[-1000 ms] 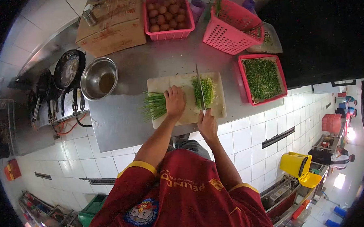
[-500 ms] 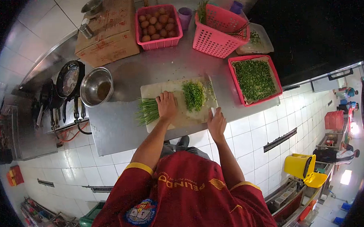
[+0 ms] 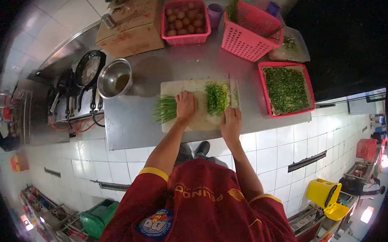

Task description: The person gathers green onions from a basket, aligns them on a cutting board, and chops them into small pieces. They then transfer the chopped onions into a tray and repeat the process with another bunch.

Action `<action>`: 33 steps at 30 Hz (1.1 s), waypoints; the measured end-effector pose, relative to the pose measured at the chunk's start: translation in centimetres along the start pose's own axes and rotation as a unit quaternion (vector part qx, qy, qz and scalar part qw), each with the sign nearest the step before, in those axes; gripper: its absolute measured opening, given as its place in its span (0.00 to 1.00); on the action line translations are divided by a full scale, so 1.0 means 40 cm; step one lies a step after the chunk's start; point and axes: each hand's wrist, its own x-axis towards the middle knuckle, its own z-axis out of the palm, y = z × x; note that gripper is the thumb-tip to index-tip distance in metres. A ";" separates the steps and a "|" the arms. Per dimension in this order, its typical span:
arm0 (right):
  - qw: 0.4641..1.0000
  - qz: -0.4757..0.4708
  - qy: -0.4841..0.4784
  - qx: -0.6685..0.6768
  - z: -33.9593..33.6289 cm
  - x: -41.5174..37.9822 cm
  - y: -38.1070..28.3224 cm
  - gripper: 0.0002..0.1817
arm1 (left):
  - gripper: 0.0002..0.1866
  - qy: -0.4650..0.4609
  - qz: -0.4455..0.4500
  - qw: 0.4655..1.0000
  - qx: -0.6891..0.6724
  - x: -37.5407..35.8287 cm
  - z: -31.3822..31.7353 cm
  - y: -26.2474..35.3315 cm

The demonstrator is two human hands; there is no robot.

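Note:
A pale cutting board (image 3: 201, 120) lies on the steel table. My left hand (image 3: 186, 105) is closed over a bunch of long green stalks (image 3: 164, 109) at the board's left side. A heap of chopped greens (image 3: 217, 98) sits between my hands. At the board's right front edge, my right hand (image 3: 231, 121) is wrapped round the handle of a knife (image 3: 232, 93), whose thin blade points away from me, just right of the heap. Small green bits lie beside the blade.
Behind the board are a cardboard box (image 3: 131, 30), a pink basket of eggs (image 3: 186, 39) and a pink perforated basket (image 3: 247, 43). A pink tray of chopped greens (image 3: 286, 89) stands right. Left are a steel bowl (image 3: 114, 79) and a black pan (image 3: 89, 69).
The view has shifted, so the table and board appear farther right. The knife in my right hand now stands straighter, with its blade close beside the chopped heap.

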 end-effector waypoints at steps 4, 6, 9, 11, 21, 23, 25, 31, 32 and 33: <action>0.987 -0.081 -0.132 0.045 0.085 0.069 -0.059 0.17 | 0.11 -0.032 -0.018 0.999 -0.027 -0.004 0.008 -0.007; 0.978 -0.145 -0.147 0.014 0.144 0.104 -0.056 0.19 | 0.11 -0.051 -0.020 0.998 -0.018 -0.001 0.011 -0.009; 0.965 -0.201 -0.163 -0.027 0.214 0.123 -0.054 0.20 | 0.11 -0.051 -0.011 0.999 -0.006 -0.016 0.009 -0.010; 0.964 -0.210 -0.163 -0.026 0.242 0.136 -0.041 0.18 | 0.11 -0.049 -0.012 0.999 -0.010 -0.008 0.008 -0.010; 0.949 -0.237 -0.189 -0.085 0.222 0.138 -0.050 0.07 | 0.09 0.006 -0.019 1.000 0.009 -0.003 -0.019 -0.016; 0.951 -0.230 -0.184 -0.089 0.219 0.131 -0.052 0.07 | 0.08 0.004 -0.013 1.000 0.021 -0.003 -0.037 -0.017; 0.955 -0.234 -0.162 -0.079 0.225 0.123 -0.043 0.08 | 0.08 -0.035 -0.017 0.999 0.031 0.006 -0.043 -0.031; 0.950 -0.245 -0.169 -0.096 0.234 0.126 -0.040 0.09 | 0.08 -0.009 0.009 1.000 0.019 0.006 -0.026 -0.055; 0.950 -0.246 -0.170 -0.090 0.237 0.128 -0.040 0.09 | 0.08 -0.015 0.009 0.999 0.028 0.005 -0.020 -0.058; 0.950 -0.245 -0.173 -0.090 0.235 0.131 -0.042 0.10 | 0.08 -0.020 0.008 0.999 0.038 0.005 -0.024 -0.059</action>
